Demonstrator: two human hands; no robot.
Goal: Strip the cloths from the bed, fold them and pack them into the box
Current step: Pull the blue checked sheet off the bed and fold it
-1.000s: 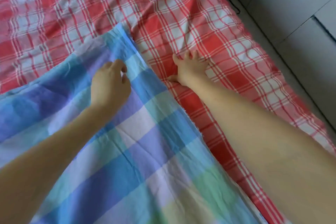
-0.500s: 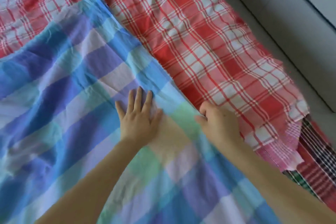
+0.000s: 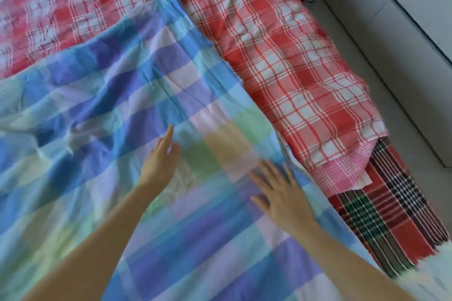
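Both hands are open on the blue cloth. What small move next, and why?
Probably sweep the left hand leftward: the blue cloth is creased there, while near the right hand it lies smooth. Flattening first should give a cleaner fold.

Bare, slender left forearm [image 3: 97, 239] and right forearm [image 3: 347, 256] end in bare, slim-fingered left hand [image 3: 160, 161] and right hand [image 3: 281, 195]

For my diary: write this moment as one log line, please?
left hand: open on blue checked cloth | right hand: flat on same cloth | red checked cloth: beneath
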